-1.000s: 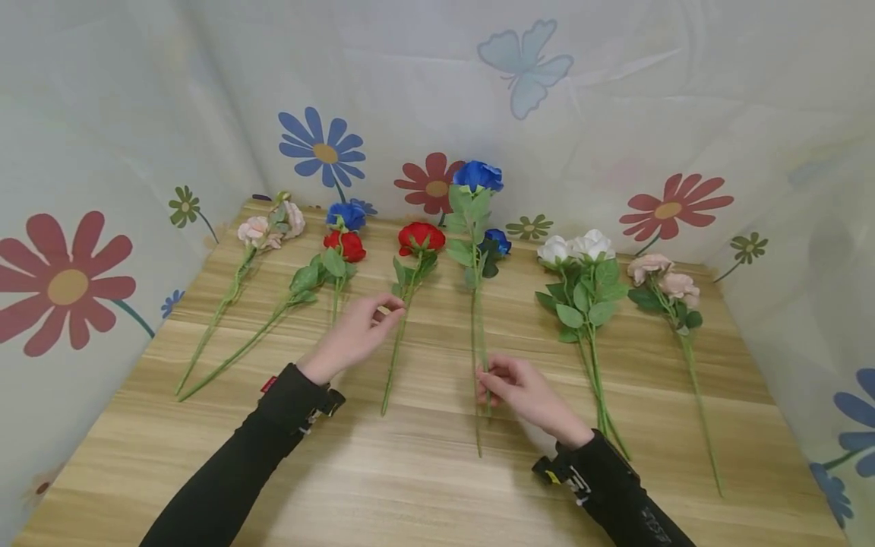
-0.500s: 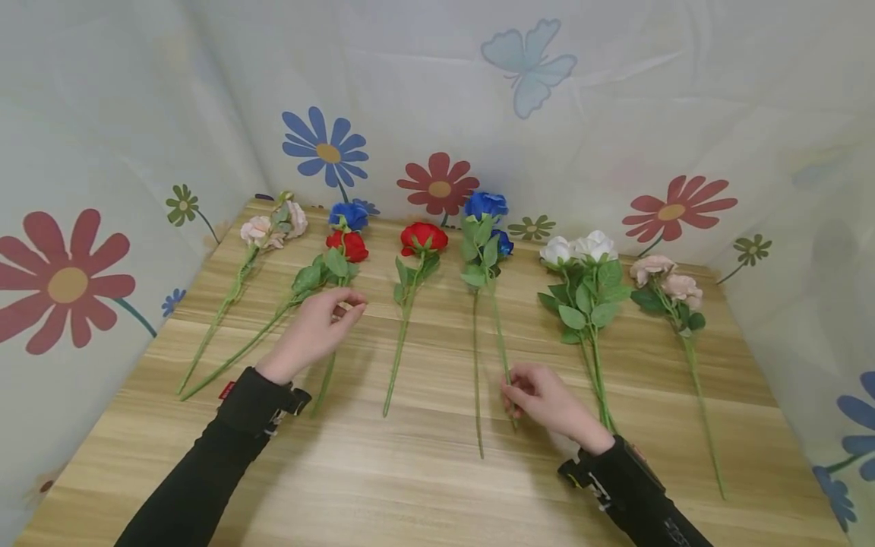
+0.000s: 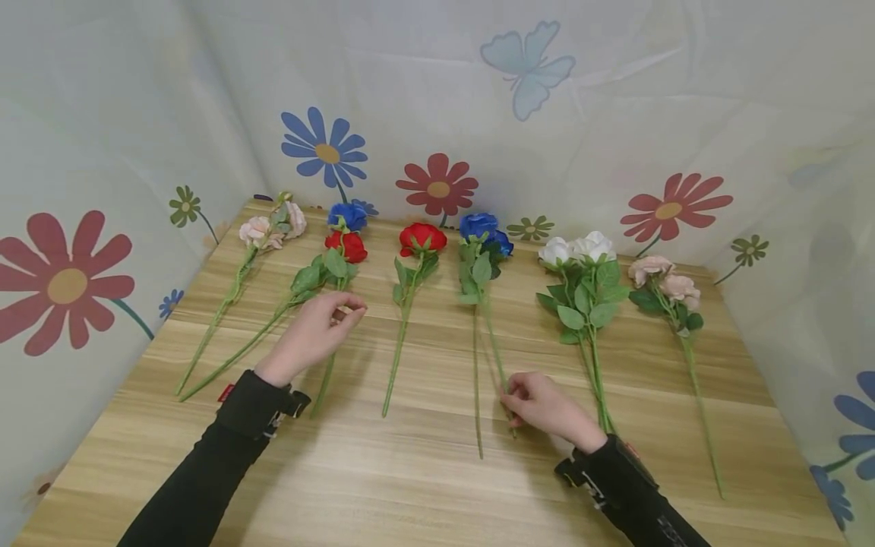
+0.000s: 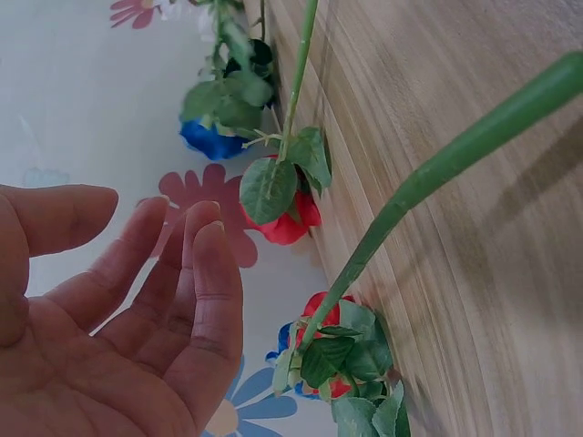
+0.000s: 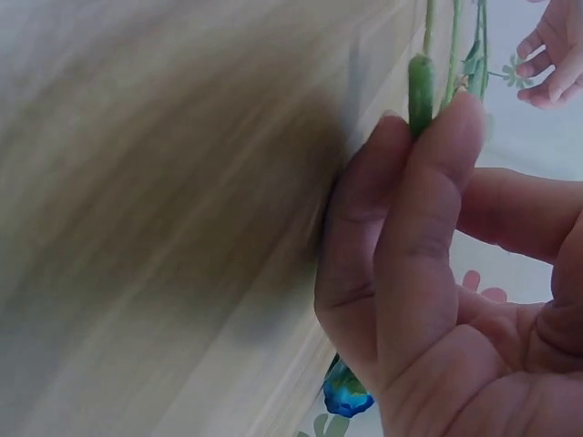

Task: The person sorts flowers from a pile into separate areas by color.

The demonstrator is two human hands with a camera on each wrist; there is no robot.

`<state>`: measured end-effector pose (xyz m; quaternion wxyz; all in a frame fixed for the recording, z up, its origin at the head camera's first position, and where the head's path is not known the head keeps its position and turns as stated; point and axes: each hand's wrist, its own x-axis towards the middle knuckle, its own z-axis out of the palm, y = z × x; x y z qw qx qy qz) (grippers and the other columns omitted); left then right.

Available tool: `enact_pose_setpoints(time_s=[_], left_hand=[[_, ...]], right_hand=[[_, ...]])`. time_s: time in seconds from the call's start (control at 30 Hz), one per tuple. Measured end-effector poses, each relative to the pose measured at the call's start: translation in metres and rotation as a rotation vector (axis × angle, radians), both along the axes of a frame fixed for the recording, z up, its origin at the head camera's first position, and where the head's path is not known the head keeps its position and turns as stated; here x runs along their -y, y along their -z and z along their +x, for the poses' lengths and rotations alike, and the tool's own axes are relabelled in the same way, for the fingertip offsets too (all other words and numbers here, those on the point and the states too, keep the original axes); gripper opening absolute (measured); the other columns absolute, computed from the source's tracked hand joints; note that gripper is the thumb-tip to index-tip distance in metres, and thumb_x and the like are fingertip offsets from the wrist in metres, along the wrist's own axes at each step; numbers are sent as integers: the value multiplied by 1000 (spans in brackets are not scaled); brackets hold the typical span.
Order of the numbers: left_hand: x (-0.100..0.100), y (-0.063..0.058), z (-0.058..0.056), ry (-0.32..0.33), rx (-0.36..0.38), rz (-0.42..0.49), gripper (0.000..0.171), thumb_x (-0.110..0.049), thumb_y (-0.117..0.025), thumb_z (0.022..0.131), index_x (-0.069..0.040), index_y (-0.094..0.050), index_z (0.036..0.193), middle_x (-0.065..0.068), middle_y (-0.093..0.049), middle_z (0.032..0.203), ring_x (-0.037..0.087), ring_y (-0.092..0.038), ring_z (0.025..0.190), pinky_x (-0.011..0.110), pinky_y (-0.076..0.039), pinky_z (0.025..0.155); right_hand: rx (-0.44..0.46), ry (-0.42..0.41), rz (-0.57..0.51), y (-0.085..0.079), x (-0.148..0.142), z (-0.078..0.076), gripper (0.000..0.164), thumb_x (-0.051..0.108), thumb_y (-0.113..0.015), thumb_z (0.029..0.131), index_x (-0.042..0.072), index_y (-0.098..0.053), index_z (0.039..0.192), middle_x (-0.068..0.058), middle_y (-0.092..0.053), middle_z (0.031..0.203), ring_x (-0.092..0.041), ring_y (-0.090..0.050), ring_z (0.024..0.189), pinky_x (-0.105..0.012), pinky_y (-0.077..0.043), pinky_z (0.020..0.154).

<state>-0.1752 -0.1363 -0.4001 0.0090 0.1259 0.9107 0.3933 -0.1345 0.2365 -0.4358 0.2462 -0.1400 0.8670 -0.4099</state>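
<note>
My right hand (image 3: 547,406) pinches the lower stem of a blue rose (image 3: 478,225). Its bloom lies against a second blue rose (image 3: 502,244), whose stem runs alongside on the table. In the right wrist view the green stem end (image 5: 420,91) pokes out between the fingertips. Above the stem of the left red rose (image 3: 347,248) hovers my left hand (image 3: 311,330), fingers loosely bent and holding nothing. The left wrist view has that stem (image 4: 392,205) passing beside the left hand (image 4: 137,319), not in it. Another red rose (image 3: 421,239) lies between the hands.
Pale pink flowers (image 3: 256,232) lie at the table's left; a blue rose (image 3: 349,217) sits behind the left red one. White roses (image 3: 593,247) and more pink flowers (image 3: 677,289) lie right. Printed curtains (image 3: 424,91) border the wooden table (image 3: 410,486).
My right hand has shifted right and nearer me, and the held blue rose's bloom has come down beside the other blue rose. The left hand has drawn back left from the middle red rose.
</note>
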Motion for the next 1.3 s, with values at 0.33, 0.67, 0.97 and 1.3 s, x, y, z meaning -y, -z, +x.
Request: enact_pose_setpoints(time_s=[0.33, 0.67, 0.97, 1.3], left_hand=[[3, 3, 2, 22, -7, -9, 26, -19, -55, 104, -4, -69, 121, 17, -69, 122, 32, -67, 105, 47, -55, 88], [6, 3, 3, 14, -13, -15, 27, -18, -55, 104, -3, -69, 121, 18, -70, 121, 32, -68, 103, 45, -55, 84], [7, 3, 5, 12, 4, -17, 28, -20, -55, 105, -3, -68, 122, 18, -70, 122, 32, -68, 103, 45, -56, 84], [11, 5, 5, 4, 21, -14, 31, -21, -54, 105, -1, -67, 125, 19, -69, 124, 34, -67, 106, 47, -55, 86]], right_hand=[[-16, 34, 104, -5, 10, 0, 10, 6, -58, 99, -1, -58, 91, -8, -60, 67, -13, -64, 55, -25, -51, 51], [-77, 45, 240, -12, 21, -3, 11, 10, -62, 98, 3, -60, 89, -5, -58, 61, -13, -60, 49, -25, -46, 50], [-202, 32, 374, -10, 41, -10, 30, 23, -77, 89, 3, -56, 86, 1, -46, 65, -13, -46, 57, -24, -36, 56], [-74, 97, 404, -11, 48, -12, 23, 10, -74, 87, 2, -57, 100, -6, -63, 73, -14, -61, 59, -24, -40, 56]])
